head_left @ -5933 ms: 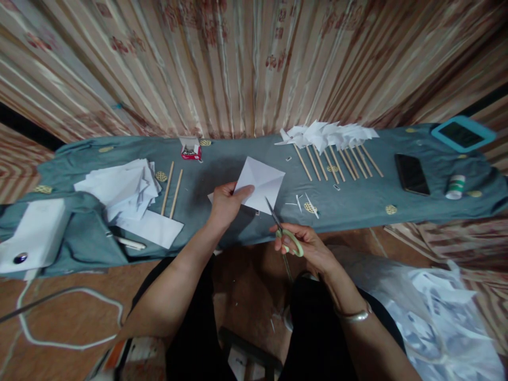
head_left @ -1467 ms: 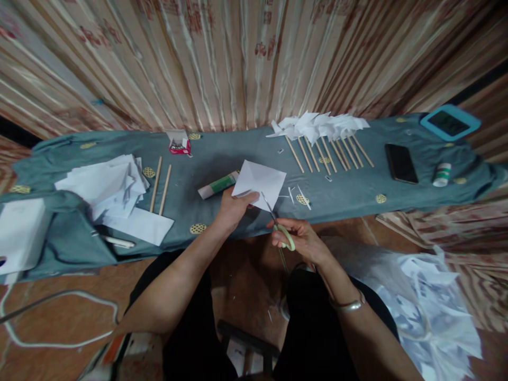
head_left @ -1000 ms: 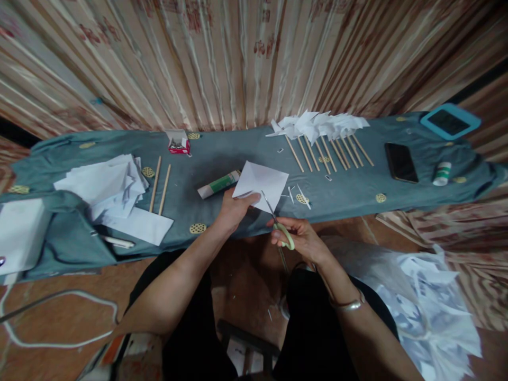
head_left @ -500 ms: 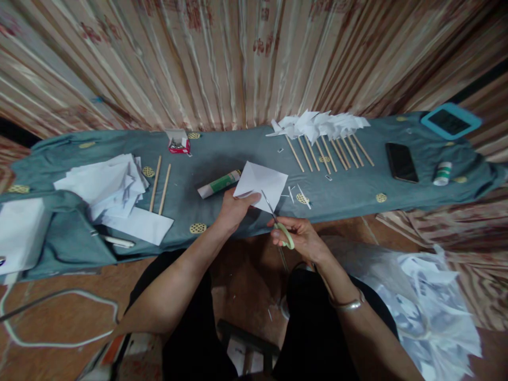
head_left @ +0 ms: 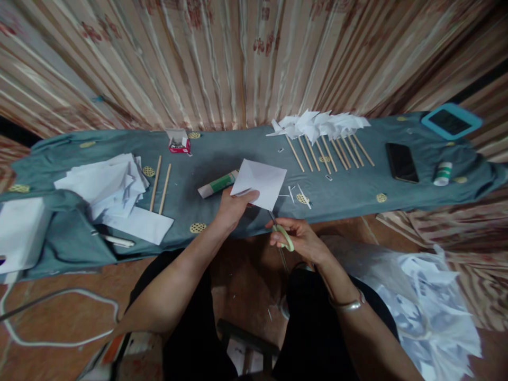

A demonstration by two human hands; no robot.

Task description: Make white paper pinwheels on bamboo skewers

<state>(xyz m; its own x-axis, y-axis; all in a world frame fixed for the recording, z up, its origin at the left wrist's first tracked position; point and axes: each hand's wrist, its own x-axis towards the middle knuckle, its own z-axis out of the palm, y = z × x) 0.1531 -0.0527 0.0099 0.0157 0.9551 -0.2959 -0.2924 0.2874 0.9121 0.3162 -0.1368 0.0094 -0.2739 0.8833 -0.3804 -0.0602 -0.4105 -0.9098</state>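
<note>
My left hand [head_left: 234,210] pinches paper [head_left: 264,179]. My right hand [head_left: 301,236] grips scissors [head_left: 287,238], pointing forward-left across the table's near edge [head_left: 341,214].

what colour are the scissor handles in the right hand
The scissor handles are pale yellow-green, seen best in the head view, the only one here.

"Light?"
"Everything's looking dim; I'm not making out where light's coming from. A soft shadow's lying on the cloth [head_left: 353,193] beside the held white paper [head_left: 262,179]; the floor [head_left: 246,280], lower middle, is sitting dark."
"Glare?"
"Mild. Curtain [head_left: 222,63] folds are showing pale sheen, the bracelet's [head_left: 351,305] glinting."
"Sharpness?"
"Running soft; small details are blurring. Wide-angle distortion's bowing the cloth, stretching the edges."
</note>
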